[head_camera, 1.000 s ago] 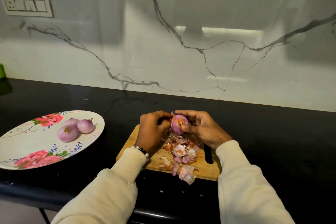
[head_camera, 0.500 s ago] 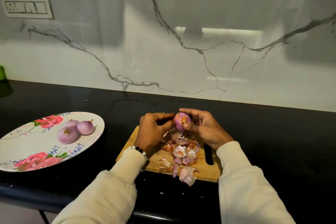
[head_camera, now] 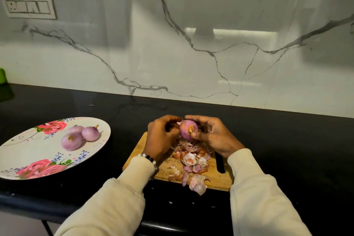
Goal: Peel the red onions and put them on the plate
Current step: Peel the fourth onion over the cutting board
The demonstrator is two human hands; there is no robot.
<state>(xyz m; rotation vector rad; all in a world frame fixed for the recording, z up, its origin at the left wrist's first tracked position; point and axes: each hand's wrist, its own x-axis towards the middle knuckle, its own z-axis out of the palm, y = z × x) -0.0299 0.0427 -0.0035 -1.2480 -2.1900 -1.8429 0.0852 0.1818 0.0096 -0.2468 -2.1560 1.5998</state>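
Since the earlier frame, the onion [head_camera: 188,130] had turned slightly between both hands; the left hand [head_camera: 162,137] and right hand [head_camera: 212,136] gripped it, lower centre, above the cutting board [head_camera: 214,180]; three peeled onions [head_camera: 71,141] lay on the plate [head_camera: 23,151], lower left.

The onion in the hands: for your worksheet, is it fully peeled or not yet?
Not yet. The onion held between left hand and right hand shows orange-brown skin patches.

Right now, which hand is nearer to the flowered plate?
Left. The left hand is at the onion above the cutting board, on the side facing the plate; the right hand is beyond the onion, farther away.
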